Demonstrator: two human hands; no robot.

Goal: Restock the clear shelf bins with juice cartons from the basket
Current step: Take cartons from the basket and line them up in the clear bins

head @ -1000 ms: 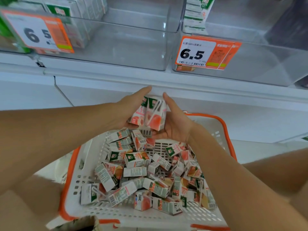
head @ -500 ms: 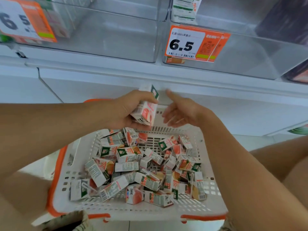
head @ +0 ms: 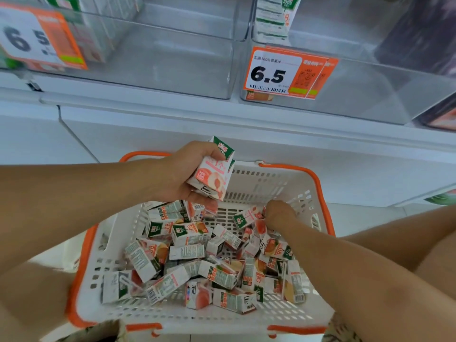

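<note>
Gripping a small bunch of juice cartons at the centre of the frame, the left hand holds them just above the far rim of the white basket. Loose cartons fill the basket in the lower half. The right hand reaches down among them, its fingers hidden, so its grasp cannot be told. Clear shelf bins with an orange price tag span the top.
</note>
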